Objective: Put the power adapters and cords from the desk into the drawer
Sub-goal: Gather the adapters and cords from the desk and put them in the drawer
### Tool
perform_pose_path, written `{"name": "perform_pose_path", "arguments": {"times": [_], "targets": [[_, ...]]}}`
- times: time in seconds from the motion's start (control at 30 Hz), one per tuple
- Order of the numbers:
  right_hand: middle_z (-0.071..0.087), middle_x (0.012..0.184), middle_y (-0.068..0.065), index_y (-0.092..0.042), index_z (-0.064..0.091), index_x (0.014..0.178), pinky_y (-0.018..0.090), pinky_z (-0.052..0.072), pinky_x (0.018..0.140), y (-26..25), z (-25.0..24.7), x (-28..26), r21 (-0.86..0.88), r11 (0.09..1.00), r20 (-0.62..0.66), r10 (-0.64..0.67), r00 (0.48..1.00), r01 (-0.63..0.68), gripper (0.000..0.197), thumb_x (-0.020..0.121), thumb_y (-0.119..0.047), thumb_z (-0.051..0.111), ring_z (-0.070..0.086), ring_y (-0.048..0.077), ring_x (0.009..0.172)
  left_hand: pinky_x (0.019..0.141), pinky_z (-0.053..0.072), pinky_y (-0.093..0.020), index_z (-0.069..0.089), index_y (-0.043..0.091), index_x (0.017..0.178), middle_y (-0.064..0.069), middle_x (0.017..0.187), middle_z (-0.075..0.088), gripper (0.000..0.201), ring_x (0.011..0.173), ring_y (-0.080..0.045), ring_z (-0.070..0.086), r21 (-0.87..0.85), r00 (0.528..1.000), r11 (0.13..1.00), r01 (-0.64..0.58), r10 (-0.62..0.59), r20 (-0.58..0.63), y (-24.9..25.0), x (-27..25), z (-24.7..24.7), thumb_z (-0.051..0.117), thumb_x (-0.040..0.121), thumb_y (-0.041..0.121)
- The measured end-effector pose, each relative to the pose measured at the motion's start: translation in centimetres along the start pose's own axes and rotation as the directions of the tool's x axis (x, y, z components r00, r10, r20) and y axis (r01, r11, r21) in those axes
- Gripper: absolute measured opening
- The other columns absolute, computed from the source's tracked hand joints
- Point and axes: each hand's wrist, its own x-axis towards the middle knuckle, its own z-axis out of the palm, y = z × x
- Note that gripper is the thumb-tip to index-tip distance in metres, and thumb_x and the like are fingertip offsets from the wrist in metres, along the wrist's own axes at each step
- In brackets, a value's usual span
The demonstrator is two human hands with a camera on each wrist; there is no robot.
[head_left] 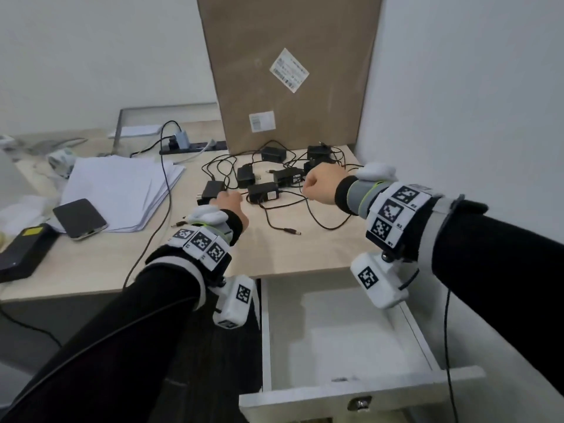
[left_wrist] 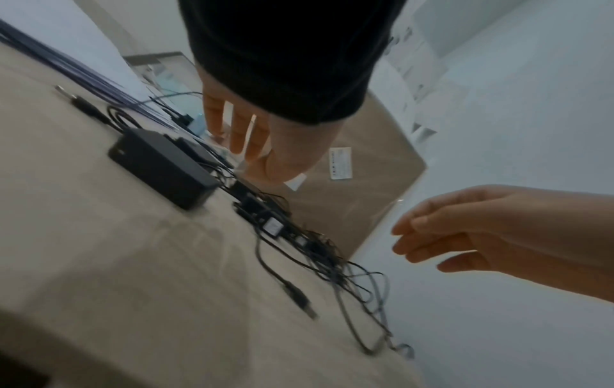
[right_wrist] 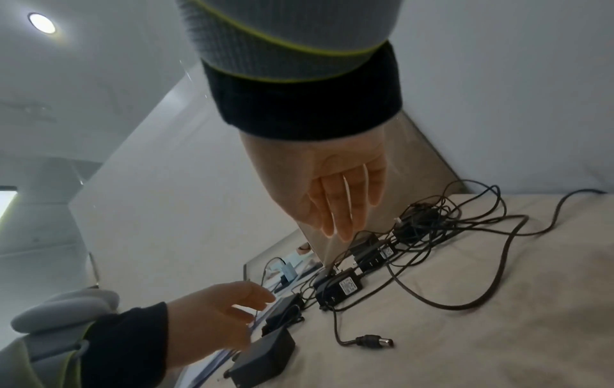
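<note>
- Nearest you, low in the head view, the white drawer (head_left: 345, 395) stands pulled out beneath the desk's front edge; its pale floor shows, with no adapter or cord lying on it.
- Beyond it, the light wooden desk (head_left: 274, 254) runs from left to right, up to the wall on your right.
- A tall cardboard box (head_left: 290, 65) stands upright at the back of the desk, just behind the adapters.
- A stack of white paper (head_left: 122, 190) lies to the left; a dark phone (head_left: 80, 218) rests on its near corner.
- The black power adapters (head_left: 263, 192) lie scattered on the right part of the desk in front of the box; all are on the desk.
- Their thin black cords (head_left: 305, 215) tangle among them; one barrel plug (head_left: 292, 231) lies loose toward the front edge.
- A black power strip (head_left: 192, 147) sits at the back, left of the box, with a pale plug in it.
- Your left hand (head_left: 227, 202) hovers just beside the leftmost adapter (head_left: 212, 190); from the right wrist view its fingers (right_wrist: 245, 299) are loosely spread and hold nothing.
- Your right hand (head_left: 322, 183) hangs over the adapters near the wall; from its own wrist view its fingers (right_wrist: 342, 210) point down, relaxed, clear of the cords and holding nothing.
</note>
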Motion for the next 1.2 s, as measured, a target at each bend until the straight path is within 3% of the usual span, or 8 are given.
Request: {"name": "perform_pose_path", "arguments": {"times": [0.13, 0.3, 0.43, 0.57, 0.67, 0.83, 0.97, 1.2], "targets": [[0.069, 0.115, 0.008, -0.009, 0.07, 0.109, 0.033, 0.052, 0.093, -1.2, 2.1, 5.2, -0.056, 0.997, 0.091, -0.045, 0.995, 0.05, 0.029, 0.092, -0.017, 0.049, 0.064, 0.026, 0.108, 0.103, 0.039, -0.041, 0.041, 0.014, 0.137, -0.013, 0.139, 0.04, 0.053, 0.124, -0.036, 0.047, 0.182, 0.995, 0.982, 0.054, -0.067, 0.069, -3.1, 3.8, 1.0, 0.051, 0.089, 0.032], [0.064, 0.123, 0.008, -0.007, 0.063, 0.121, 0.032, 0.048, 0.095, -3.0, 5.3, 9.5, -0.189, 0.977, 0.198, -0.066, 0.978, 0.104, 0.033, 0.097, -0.017, 0.042, 0.061, 0.027, 0.112, 0.096, 0.043, -0.032, 0.052, 0.01, 0.125, -0.011, 0.127, 0.057, 0.041, 0.116, -0.029, 0.056, 0.196, 0.982, 0.98, 0.026, -0.062, 0.177, -4.5, 5.9, 1.5, 0.059, 0.087, 0.024], [0.062, 0.125, 0.011, -0.008, 0.059, 0.125, 0.032, 0.047, 0.095, -3.2, 5.7, 12.5, -0.208, 0.975, 0.14, -0.052, 0.989, 0.081, 0.035, 0.094, -0.011, 0.044, 0.06, 0.028, 0.113, 0.091, 0.043, -0.03, 0.054, 0.013, 0.125, -0.007, 0.122, 0.062, 0.054, 0.113, -0.027, 0.058, 0.034, 0.98, 0.999, 0.01, -0.017, 0.201, -5.1, 7.2, 1.2, 0.073, 0.077, 0.029], [0.058, 0.128, 0.011, -0.013, 0.044, 0.137, 0.035, 0.047, 0.096, -2.7, 5.9, 14.6, -0.171, 0.98, 0.138, -0.077, 0.987, 0.1, 0.047, 0.09, -0.009, 0.049, 0.057, 0.031, 0.115, 0.085, 0.047, -0.033, 0.056, 0.012, 0.12, -0.006, 0.108, 0.065, 0.051, 0.095, -0.025, 0.06, -0.248, 0.997, 0.968, 0.049, -0.032, 0.071, -4.8, 7.9, 1.0, 0.07, 0.078, 0.039], [0.057, 0.13, 0.012, -0.01, 0.043, 0.136, 0.037, 0.048, 0.097, -3.1, 6.7, 15.2, -0.258, 0.956, 0.21, -0.086, 0.974, 0.14, 0.048, 0.089, -0.009, 0.051, 0.058, 0.032, 0.116, 0.079, 0.049, -0.033, 0.057, 0.012, 0.114, -0.004, 0.099, 0.064, 0.048, 0.09, -0.024, 0.062, -0.484, 0.998, 0.873, 0.065, -0.06, 0.027, -4.6, 8.4, 0.9, 0.066, 0.08, 0.045], [0.043, 0.142, 0.014, -0.01, 0.036, 0.141, 0.036, 0.039, 0.105, -3.4, 8.1, 15.6, -0.366, 0.912, 0.267, -0.088, 0.96, 0.185, 0.052, 0.092, -0.013, 0.052, 0.047, 0.032, 0.128, 0.081, 0.053, -0.033, 0.05, 0.011, 0.125, 0.003, 0.084, 0.062, 0.051, 0.079, -0.02, 0.065, -0.813, 0.99, 0.565, 0.142, -0.071, 0.124, -4.4, 8.4, 1.0, 0.057, 0.088, 0.045], [0.042, 0.14, 0.013, -0.012, 0.042, 0.137, 0.034, 0.038, 0.104, -3.2, 8.3, 15.3, -0.435, 0.877, 0.315, -0.066, 0.947, 0.206, 0.047, 0.093, -0.026, 0.053, 0.046, 0.03, 0.128, 0.075, 0.049, -0.029, 0.046, 0.014, 0.129, 0.003, 0.087, 0.061, 0.053, 0.075, -0.018, 0.066, -0.878, 0.986, 0.448, 0.168, -0.071, 0.153, -4.7, 7.9, 1.0, 0.052, 0.089, 0.048], [0.052, 0.135, 0.006, -0.015, 0.045, 0.138, 0.035, 0.043, 0.103, -2.9, 6.7, 14.1, -0.268, 0.955, 0.528, 0.037, 0.848, 0.126, 0.068, 0.081, -0.047, 0.064, 0.051, 0.027, 0.124, 0.092, 0.042, -0.043, 0.048, 0.019, 0.108, -0.004, 0.092, 0.066, 0.04, 0.079, -0.021, 0.065, -0.922, 0.959, 0.265, 0.283, -0.071, 0.274, -5.2, 7.3, 1.3, 0.044, 0.091, 0.055]]}}
